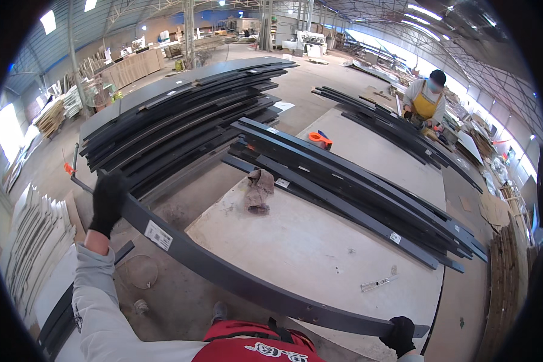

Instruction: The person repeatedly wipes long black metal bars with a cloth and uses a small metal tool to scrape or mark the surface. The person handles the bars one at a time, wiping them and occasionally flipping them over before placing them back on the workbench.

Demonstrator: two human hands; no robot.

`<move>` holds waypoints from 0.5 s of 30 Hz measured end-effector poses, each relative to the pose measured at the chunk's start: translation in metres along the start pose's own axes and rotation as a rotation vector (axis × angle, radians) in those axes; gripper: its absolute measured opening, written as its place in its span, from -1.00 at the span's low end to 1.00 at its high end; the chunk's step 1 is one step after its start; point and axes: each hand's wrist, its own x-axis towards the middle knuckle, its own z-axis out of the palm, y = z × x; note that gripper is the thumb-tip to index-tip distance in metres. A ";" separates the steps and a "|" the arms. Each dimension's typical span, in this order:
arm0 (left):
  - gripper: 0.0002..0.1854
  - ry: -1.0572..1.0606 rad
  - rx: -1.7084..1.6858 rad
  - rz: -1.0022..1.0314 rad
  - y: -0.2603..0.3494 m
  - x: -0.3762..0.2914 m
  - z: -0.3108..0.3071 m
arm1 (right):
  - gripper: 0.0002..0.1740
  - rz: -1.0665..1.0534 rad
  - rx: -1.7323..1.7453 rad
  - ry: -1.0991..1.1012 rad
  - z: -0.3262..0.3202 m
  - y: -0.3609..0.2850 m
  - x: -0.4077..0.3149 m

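A long dark grey board with a white label and a few drilled holes spans the view before me. My left hand, in a black glove, grips it near its far left end. My right hand, also black-gloved, is closed around its right end. Beyond the board lies a pale worktable top bearing a crumpled brown rag and a utility knife. Across the table rests a pile of long dark boards, some with labels. An orange tape dispenser sits behind that pile.
A tall stack of dark panels stands at the upper left. More dark strips lie at the upper right, where a co-worker in a yellow apron stands. White sheets are stacked at the left; a wire loop lies on the floor.
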 end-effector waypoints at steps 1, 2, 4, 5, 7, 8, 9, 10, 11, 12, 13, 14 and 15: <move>-0.65 0.270 0.079 0.067 -0.008 0.000 -0.006 | -0.40 -0.042 -0.008 0.030 0.002 0.003 0.003; -0.62 0.303 0.062 0.032 -0.018 0.000 -0.010 | -0.42 -0.049 -0.006 0.044 0.003 0.003 0.008; -0.60 0.434 0.093 -0.025 -0.044 -0.007 -0.012 | -0.45 -0.103 0.009 0.072 0.004 0.000 0.023; -0.60 0.430 0.134 -0.159 -0.059 -0.015 -0.008 | -0.52 0.015 0.026 -0.071 0.003 -0.004 0.029; -0.63 0.598 -0.006 -0.382 -0.091 -0.044 0.000 | -0.43 -0.071 0.074 -0.137 0.000 -0.012 0.040; -0.65 0.537 -0.465 -0.844 -0.115 -0.058 -0.006 | -0.45 -0.019 0.124 -0.188 -0.001 -0.018 0.045; -0.64 0.917 -0.851 -0.898 -0.129 -0.072 -0.007 | -0.47 0.038 0.171 -0.241 -0.001 -0.024 0.051; -0.62 0.966 -0.848 -0.736 -0.126 -0.093 -0.002 | -0.51 -0.063 0.172 -0.198 0.001 -0.030 0.055; -0.60 0.953 -1.178 -0.627 -0.115 -0.116 0.003 | -0.53 -0.136 0.203 -0.225 0.003 -0.036 0.060; -0.59 0.854 -1.637 -0.436 -0.099 -0.137 0.003 | -0.53 -0.207 0.203 -0.193 0.012 -0.046 0.067; -0.59 0.595 -2.352 -0.135 -0.079 -0.153 0.004 | -0.53 -0.272 0.207 -0.162 0.024 -0.059 0.074; -0.61 0.841 -2.234 -0.429 -0.047 -0.163 0.015 | -0.52 -0.313 0.267 -0.224 0.035 -0.072 0.081; -0.62 1.043 -2.088 -0.617 -0.008 -0.173 0.025 | -0.51 -0.353 0.322 -0.284 0.045 -0.086 0.090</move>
